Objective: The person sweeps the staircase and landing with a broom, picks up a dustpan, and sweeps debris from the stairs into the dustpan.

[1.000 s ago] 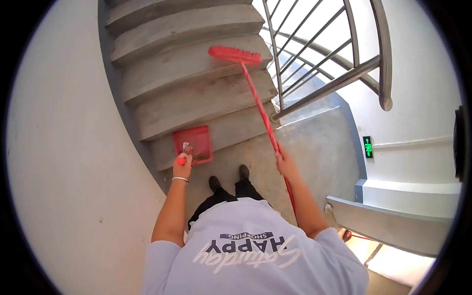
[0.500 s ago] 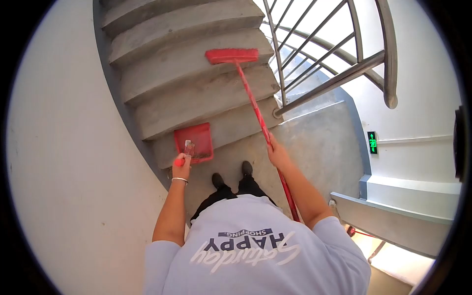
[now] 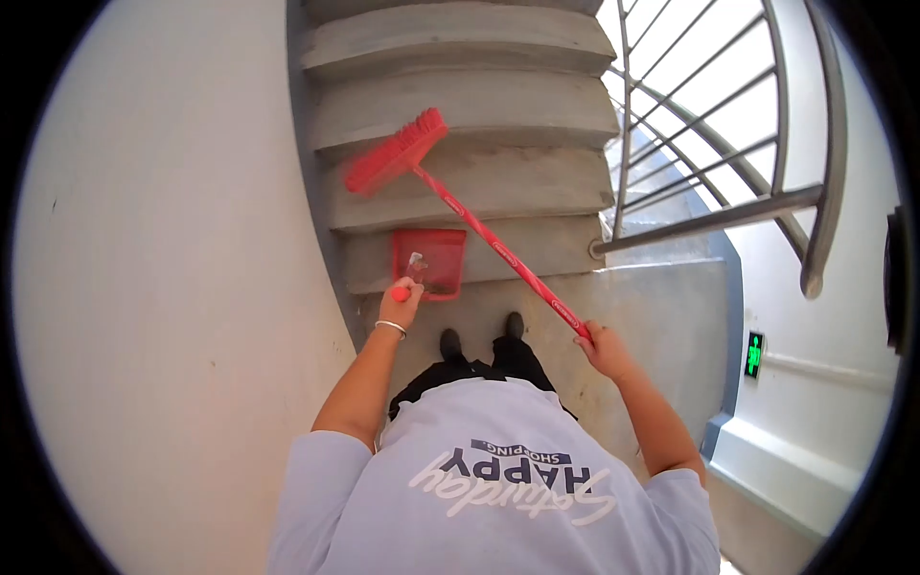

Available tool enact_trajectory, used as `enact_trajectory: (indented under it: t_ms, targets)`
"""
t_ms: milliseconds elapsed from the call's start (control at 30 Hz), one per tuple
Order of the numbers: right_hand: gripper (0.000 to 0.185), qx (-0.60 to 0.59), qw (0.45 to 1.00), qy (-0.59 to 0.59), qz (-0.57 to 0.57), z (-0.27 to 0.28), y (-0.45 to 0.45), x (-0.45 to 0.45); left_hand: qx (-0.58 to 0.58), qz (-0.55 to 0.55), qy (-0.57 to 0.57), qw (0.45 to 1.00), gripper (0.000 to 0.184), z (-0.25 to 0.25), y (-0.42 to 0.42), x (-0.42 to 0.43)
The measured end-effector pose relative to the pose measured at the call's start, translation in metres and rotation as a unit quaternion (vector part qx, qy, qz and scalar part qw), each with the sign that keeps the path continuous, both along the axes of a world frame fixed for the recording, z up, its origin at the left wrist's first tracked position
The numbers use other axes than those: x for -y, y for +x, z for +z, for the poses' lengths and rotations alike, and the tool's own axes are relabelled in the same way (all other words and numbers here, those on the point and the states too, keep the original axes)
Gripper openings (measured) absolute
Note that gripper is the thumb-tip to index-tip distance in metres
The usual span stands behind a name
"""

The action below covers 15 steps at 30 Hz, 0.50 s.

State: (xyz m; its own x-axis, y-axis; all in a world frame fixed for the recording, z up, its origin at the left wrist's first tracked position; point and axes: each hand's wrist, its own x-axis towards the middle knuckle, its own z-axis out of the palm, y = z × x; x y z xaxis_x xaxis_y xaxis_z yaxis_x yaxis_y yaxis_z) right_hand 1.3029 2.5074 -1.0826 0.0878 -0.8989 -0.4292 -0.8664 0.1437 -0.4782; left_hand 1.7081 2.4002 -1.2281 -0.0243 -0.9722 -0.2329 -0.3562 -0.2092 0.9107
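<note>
My left hand [image 3: 402, 301] is closed around the upright handle of a red dustpan [image 3: 445, 251], which sits against the lowest step in front of my feet. Some dark debris seems to lie in the pan, partly hidden by the handle. In my right hand [image 3: 608, 351] is the red patterned pole of a broom [image 3: 498, 251], gripped to the right of my body. The pole slants up and left to the red broom head [image 3: 396, 153], which is tilted, slightly blurred, and over the steps beyond the dustpan.
Concrete stairs [image 3: 470, 101] rise ahead, with a white wall [image 3: 172, 287] on the left. A metal railing [image 3: 709, 218] borders the stairs on the right. A green lit sign [image 3: 754, 356] is on the right wall. My dark shoes [image 3: 515, 326] stand on the landing.
The broom head has swung left and tilted, while my right hand has moved right and down. The view has shifted left, so the stairs appear further right. My left hand still holds the dustpan.
</note>
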Motion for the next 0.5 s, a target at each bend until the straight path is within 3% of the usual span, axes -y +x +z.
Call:
enact_trajectory:
  t_ms: [100,267,400,500]
  targets:
    - [0.028,-0.031,0.994,-0.021,0.098,-0.003,-0.006,0.051,-0.002,0.037,0.048,0.998,0.023,0.021,-0.005,-0.002]
    - [0.031,-0.139,0.936,-0.024,0.323,0.029,0.005,0.18,-0.009,0.09,0.028,0.996,0.019,0.007,-0.012,-0.008]
    - [0.029,-0.118,0.893,-0.092,0.424,0.015,0.034,0.287,0.005,0.129,0.006,0.992,0.017,-0.001,-0.014,-0.01]
    - [0.027,-0.161,0.863,-0.074,0.474,0.017,0.072,0.349,-0.021,0.17,-0.008,0.985,0.016,0.001,-0.022,-0.012]
